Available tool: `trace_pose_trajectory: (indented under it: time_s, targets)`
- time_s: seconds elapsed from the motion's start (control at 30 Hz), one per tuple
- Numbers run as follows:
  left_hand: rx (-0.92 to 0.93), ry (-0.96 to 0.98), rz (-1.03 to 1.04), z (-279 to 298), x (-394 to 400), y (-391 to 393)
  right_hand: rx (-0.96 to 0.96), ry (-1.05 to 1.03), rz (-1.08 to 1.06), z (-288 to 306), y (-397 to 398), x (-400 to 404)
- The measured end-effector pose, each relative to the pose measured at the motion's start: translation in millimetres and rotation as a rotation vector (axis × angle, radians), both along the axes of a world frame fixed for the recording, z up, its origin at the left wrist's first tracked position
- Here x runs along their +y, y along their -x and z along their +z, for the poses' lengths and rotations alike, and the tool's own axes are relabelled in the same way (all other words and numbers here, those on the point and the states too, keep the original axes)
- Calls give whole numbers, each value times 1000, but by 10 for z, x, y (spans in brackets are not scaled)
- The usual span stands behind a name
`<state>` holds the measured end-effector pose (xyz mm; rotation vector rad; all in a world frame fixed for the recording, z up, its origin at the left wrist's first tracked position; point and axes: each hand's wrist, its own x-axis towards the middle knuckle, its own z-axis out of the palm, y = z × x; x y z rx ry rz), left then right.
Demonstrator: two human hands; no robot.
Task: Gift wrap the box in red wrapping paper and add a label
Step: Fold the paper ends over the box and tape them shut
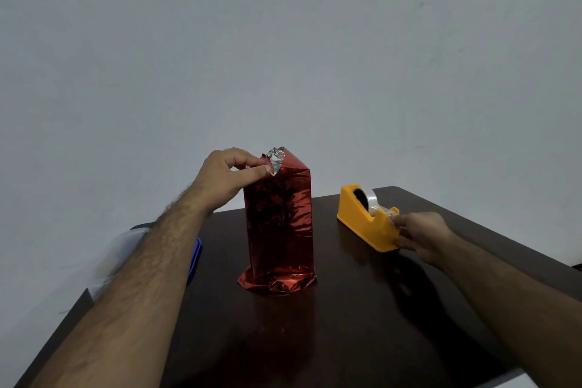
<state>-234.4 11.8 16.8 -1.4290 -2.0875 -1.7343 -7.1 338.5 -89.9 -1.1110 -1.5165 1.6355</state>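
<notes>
Red foil paper covers the box [279, 224], which stands upright at the middle of the surface [346, 324]. The left hand [225, 178] pinches the folded top flap. The right hand [420, 238], well apart, pinches tape at the yellow dispenser [365, 219]; the tape must travel left and upward.

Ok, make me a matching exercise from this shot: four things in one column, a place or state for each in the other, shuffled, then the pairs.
Things
1. wrapped box
2. tape dispenser
3. left hand
4. right hand

Places or states
A. at the dispenser's cutter end
B. yellow, to the right of the box
C. standing upright, middle of the table
D. pinching the folded paper at the box's top

Pairs: 1-C, 2-B, 3-D, 4-A
</notes>
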Motion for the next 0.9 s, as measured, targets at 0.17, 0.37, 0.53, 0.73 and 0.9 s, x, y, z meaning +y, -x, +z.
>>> trace_pose_trajectory:
  time_s: [0.17,0.37,0.53,0.73,0.9]
  targets:
    - [-7,-1,-6,8,-5,-28,-286,-109,-119,-218,-92,-71]
    - [-16,-8,-5,10,-3,-40,34,-520,-133,62,-44,-380]
    - [-23,3,-19,20,-20,-62,270,-631,292,866,133,-936]
    - [31,40,2,38,-24,-88,288,-836,611,1708,409,-1336]
    - [44,72,42,56,1,-66,-29,-955,793,2210,625,-1565]
